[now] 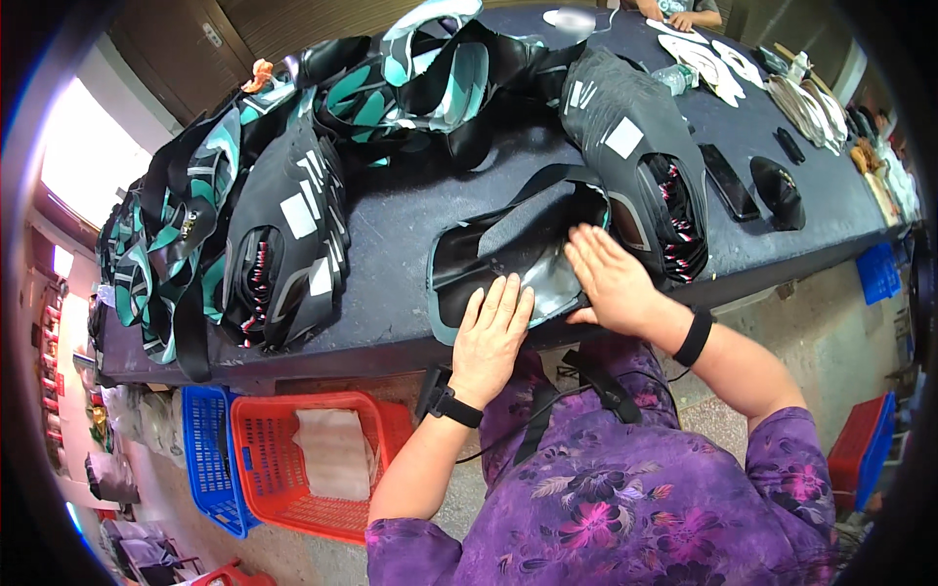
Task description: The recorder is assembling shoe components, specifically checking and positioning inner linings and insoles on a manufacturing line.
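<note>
A shoe upper [474, 244], black with a pale teal edge and a shiny grey lining, lies opened out near the front edge of the dark table. My left hand [493, 332] rests on its near edge with the fingers stretched out. On its right side lies my right hand [614, 283], fingers straight and slightly apart, palm down. Part of the upper is hidden under both hands. Just beyond my right hand is a stack of black shoe uppers [616, 107] with white patches. A similar stack [278, 215] lies further left.
Teal and black uppers [430, 88] are heaped at the back and left of the table [391, 234]. A phone [728, 181] and a dark cone-shaped item [779, 193] lie at right. Red [259, 488] and blue baskets [207, 469] stand below. Another person's hands [681, 20] show at the far edge.
</note>
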Demonstrator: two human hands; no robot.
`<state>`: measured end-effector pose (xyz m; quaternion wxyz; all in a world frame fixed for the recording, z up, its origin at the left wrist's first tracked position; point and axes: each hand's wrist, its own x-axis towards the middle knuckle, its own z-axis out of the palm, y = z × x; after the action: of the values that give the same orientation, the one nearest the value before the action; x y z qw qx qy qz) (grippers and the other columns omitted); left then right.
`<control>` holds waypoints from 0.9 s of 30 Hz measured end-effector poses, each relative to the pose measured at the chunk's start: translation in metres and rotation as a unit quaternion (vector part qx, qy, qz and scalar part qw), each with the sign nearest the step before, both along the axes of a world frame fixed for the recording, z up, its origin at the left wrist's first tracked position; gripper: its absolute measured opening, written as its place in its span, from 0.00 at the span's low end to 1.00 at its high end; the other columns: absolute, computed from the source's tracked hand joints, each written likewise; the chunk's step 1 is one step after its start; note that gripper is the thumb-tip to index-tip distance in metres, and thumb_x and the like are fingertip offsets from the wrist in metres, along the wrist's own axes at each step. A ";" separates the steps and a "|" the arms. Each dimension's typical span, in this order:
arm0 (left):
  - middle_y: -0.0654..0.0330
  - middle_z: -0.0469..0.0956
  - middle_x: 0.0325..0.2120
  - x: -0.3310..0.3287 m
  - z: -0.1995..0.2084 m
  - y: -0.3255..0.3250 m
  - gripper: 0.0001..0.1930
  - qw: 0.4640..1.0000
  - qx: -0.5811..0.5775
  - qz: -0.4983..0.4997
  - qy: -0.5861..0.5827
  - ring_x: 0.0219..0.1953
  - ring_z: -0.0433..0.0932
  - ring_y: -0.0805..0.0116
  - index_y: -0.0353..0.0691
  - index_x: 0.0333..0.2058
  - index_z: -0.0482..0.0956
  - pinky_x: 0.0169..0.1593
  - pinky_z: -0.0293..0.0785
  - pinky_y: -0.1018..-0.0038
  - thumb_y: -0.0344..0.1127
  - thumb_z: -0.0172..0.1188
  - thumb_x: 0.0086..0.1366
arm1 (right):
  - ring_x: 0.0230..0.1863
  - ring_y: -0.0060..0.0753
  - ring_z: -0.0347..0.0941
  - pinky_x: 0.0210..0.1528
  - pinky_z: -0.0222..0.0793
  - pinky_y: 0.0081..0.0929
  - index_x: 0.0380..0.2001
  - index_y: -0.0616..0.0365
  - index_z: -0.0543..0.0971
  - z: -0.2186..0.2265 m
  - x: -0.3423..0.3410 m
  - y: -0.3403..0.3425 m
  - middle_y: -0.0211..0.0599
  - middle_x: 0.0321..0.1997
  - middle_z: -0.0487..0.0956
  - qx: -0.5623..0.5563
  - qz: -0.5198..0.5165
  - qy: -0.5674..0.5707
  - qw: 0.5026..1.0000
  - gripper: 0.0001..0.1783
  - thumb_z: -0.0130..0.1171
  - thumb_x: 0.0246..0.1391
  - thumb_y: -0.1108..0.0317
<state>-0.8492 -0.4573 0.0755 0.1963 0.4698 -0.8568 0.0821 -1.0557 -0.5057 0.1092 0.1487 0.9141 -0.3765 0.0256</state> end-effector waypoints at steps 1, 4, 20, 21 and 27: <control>0.57 0.61 0.53 0.001 0.001 0.000 0.30 1.000 0.007 0.000 0.002 0.56 0.59 0.63 0.43 0.51 0.63 0.58 0.51 0.66 0.33 0.57 0.46 | 0.61 0.47 0.49 0.64 0.38 0.36 0.49 0.73 0.62 0.006 0.000 -0.003 0.56 0.56 0.60 -0.001 -0.019 0.032 0.999 0.48 0.54 0.35 0.38; 0.56 0.63 0.52 0.008 0.011 -0.001 0.24 0.999 -0.002 -0.029 -0.018 0.54 0.62 0.63 0.50 0.49 0.67 0.56 0.54 0.66 0.29 0.47 0.50 | 0.62 0.48 0.47 0.64 0.36 0.37 0.51 0.71 0.60 0.006 -0.003 -0.004 0.56 0.57 0.58 0.026 -0.033 0.039 0.998 0.51 0.51 0.34 0.35; 0.47 0.57 0.53 -0.038 0.008 -0.004 0.37 0.993 0.062 -0.035 0.092 0.56 0.57 0.54 0.33 0.53 0.56 0.58 0.51 0.61 0.28 0.56 0.40 | 0.60 0.51 0.50 0.61 0.46 0.38 0.50 0.69 0.61 0.008 0.003 0.023 0.56 0.57 0.56 0.144 0.155 -0.028 0.977 0.44 0.64 0.29 0.55; 0.48 0.56 0.54 -0.042 0.003 -0.005 0.37 0.994 0.035 -0.006 0.106 0.56 0.57 0.55 0.32 0.53 0.57 0.58 0.51 0.62 0.30 0.58 0.40 | 0.58 0.50 0.55 0.60 0.49 0.37 0.48 0.69 0.62 0.009 -0.002 0.023 0.56 0.54 0.60 0.136 0.172 -0.042 0.975 0.41 0.63 0.30 0.58; 0.49 0.56 0.54 -0.051 0.002 -0.004 0.32 0.996 0.010 0.056 -0.075 0.56 0.56 0.59 0.35 0.53 0.57 0.57 0.52 0.65 0.38 0.54 0.49 | 0.50 0.37 0.66 0.59 0.52 0.34 0.40 0.67 0.71 0.039 -0.006 -0.016 0.44 0.43 0.72 -0.137 0.128 0.083 0.979 0.21 0.47 0.42 0.66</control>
<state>-0.9007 -0.4610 0.0771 0.1220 0.5110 -0.8424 0.1196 -1.0619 -0.5215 0.1481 0.2988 0.9246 -0.2353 0.0196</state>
